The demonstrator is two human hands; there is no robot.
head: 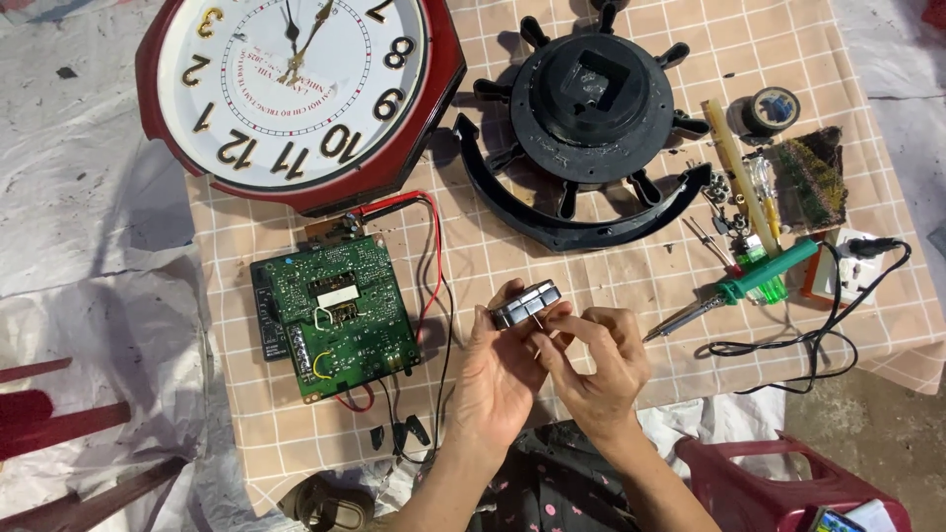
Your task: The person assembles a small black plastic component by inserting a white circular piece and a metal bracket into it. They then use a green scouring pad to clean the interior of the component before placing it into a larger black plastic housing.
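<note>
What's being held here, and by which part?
A small grey metal block part, gripped at its edges by the left hand; the right hand pinches the thin pin sticking out beneath it.

Red-framed wall clock [296,94] lay far left on checked cloth [631,286]. Green circuit board [340,315] sat near it, red and black wires alongside. Black wheel-shaped housing [591,108] far centre. Green-handled soldering iron [734,289], tape roll [771,108] right. Red stool [778,483] near right.

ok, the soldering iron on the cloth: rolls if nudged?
The soldering iron probably rolls a little: its green handle looks round. Its black cord, looped beside it, would likely drag and limit that. The thin metal tip looks stiff.
</note>
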